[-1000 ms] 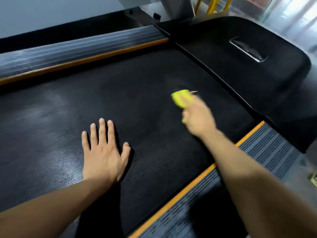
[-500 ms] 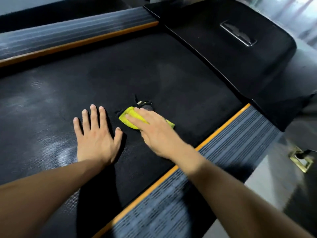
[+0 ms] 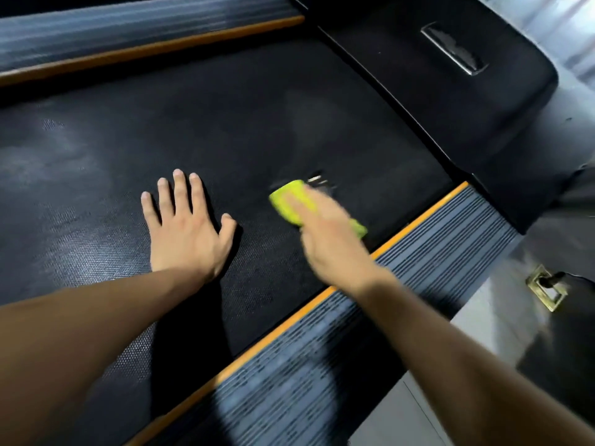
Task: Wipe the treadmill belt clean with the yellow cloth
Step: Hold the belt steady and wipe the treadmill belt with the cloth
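The black textured treadmill belt (image 3: 225, 117) fills most of the view. My left hand (image 3: 186, 230) lies flat on it with fingers spread, holding nothing. To its right my right hand (image 3: 331, 239), blurred by motion, presses the yellow cloth (image 3: 286, 201) flat against the belt close to the near orange edge strip. Part of the cloth pokes out past my palm on the right side. A small dark label with white marks (image 3: 318, 181) shows on the belt just beyond the cloth.
A grey ribbed side rail (image 3: 418, 252) with an orange strip (image 3: 289, 317) runs along the near right. Another rail (image 3: 128, 30) lies at the far side. The black motor cover (image 3: 450, 91) sits at the right. A brass floor fitting (image 3: 547, 289) is on the grey floor.
My right hand has swept the cloth from the belt's far right to beside my left hand, then back to the right. My left hand stayed planted on the belt.
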### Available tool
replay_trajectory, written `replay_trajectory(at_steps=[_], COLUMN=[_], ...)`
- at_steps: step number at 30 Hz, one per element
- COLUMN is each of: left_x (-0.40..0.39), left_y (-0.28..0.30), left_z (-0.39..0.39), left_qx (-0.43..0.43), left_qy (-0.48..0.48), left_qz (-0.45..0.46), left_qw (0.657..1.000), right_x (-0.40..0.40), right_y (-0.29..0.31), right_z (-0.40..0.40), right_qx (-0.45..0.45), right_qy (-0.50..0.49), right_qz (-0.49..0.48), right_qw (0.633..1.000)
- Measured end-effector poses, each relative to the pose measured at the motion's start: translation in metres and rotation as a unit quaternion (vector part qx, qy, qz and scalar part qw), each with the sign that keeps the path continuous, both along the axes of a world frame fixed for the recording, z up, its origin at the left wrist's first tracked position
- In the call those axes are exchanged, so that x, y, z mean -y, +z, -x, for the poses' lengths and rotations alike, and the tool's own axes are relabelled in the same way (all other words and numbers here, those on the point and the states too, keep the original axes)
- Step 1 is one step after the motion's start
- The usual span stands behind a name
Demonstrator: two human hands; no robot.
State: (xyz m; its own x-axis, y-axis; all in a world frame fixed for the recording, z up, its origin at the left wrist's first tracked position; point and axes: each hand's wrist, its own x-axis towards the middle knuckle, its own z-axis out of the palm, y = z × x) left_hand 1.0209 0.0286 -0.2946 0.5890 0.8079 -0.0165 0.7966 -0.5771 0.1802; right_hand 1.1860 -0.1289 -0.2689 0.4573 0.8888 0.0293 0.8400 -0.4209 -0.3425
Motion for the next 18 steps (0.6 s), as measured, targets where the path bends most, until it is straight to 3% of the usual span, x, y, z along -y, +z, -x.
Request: replay_trajectory(at_steps=[2,5,8,12,18], left_x=[0.000,0.000,0.000,0.000,0.000], left_y=[0.000,0.001,0.000,-0.002,-0.002], left_z=[0.001,0.002,0.002,0.000,0.000], left_qx=[0.005,0.005,0.009,0.007,0.006], left_qy=[-0.001,-0.004,-0.002,0.003,0.005], left_qz=[-0.006,-0.003,-0.005,-0.009,-0.006], left_qw=[1.000,1.000,1.000,1.000,1.000], right_x=[0.001,0.006,0.015,0.013,0.003], right_y=[-0.003,-0.004,-0.004,-0.002,-0.001], right_z=[0.038,0.007,-0.069,-0.124,-0.050], right_qx=[0.015,0.044,0.030,0.008,-0.020], right_qy=[0.079,0.102,-0.031,-0.217,-0.187], right_qz=[0.004,0.021,0.026,0.081,0.023], right_qw=[0.997,0.994,0.999,0.973,0.982])
